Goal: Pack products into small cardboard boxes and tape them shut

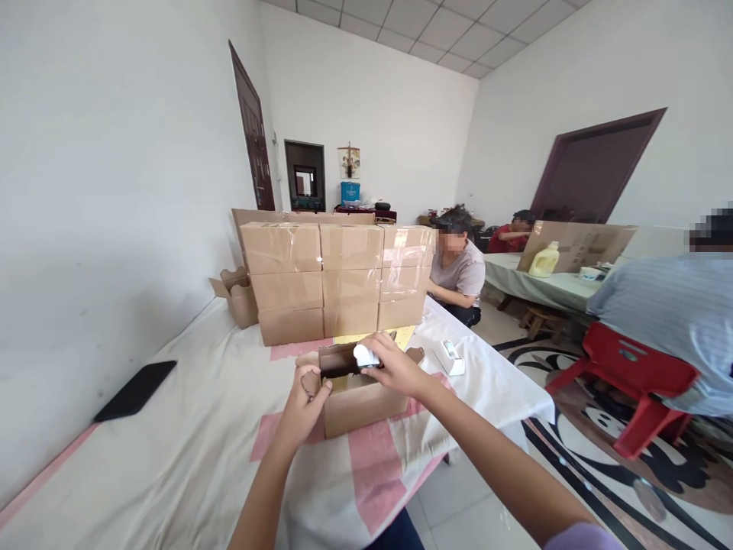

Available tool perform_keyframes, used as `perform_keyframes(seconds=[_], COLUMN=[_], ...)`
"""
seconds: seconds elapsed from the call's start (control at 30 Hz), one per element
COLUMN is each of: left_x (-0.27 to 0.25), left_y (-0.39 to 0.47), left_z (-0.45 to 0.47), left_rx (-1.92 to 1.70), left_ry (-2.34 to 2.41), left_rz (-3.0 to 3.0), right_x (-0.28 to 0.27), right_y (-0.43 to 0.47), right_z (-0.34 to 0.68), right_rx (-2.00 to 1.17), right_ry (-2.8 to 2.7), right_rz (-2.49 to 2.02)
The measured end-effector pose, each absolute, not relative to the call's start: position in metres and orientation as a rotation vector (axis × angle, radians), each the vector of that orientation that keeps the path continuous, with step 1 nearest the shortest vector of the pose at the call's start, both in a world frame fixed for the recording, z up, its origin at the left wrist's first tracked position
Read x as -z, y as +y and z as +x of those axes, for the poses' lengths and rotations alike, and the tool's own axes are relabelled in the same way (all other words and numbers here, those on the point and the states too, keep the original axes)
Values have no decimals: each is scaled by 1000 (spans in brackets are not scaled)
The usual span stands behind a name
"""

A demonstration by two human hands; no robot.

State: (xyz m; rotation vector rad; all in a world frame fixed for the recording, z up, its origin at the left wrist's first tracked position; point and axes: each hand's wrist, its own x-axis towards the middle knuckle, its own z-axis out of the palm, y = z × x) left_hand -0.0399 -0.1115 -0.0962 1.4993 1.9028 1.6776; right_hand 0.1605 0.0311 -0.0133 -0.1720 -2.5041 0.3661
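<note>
An open cardboard box (363, 411) stands on the cloth-covered table in front of me. My left hand (308, 397) is closed on the flap at its left end, fingers curled round the cardboard. Over the box's opening, my right hand (395, 365) grips a small white bottle-like thing (364, 356) with a rounded end. My palm and fingers cover part of it, so its exact kind does not show. The inside of the box is dark and only partly visible.
Taped cartons (349, 286) form a stacked wall behind the box. An open carton (236, 298) stands left of them, a black flat object (137, 389) lies further left. A white boxy item (450, 359) sits right. A person (461, 267) crouches beyond; others sit at another table (504, 275).
</note>
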Motion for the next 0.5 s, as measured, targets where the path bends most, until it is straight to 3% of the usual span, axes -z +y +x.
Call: perform_keyframes(seconds=[0.13, 0.2, 0.33, 0.5], left_x=[107, 97, 57, 17], left_y=[-118, -125, -133, -123], left_z=[-27, -22, -22, -25], left_rx=[-1989, -1933, -1163, -558], left_ry=[2115, 2393, 2567, 2343], left_rz=[1177, 1348, 2298, 2765], right_x=[22, 24, 24, 25], right_y=[34, 36, 39, 43], right_z=[169, 173, 179, 181], right_rx=[-390, -430, -472, -503], right_ry=[-2482, -2465, -2446, -2407], right_rz=[-204, -238, -280, -339])
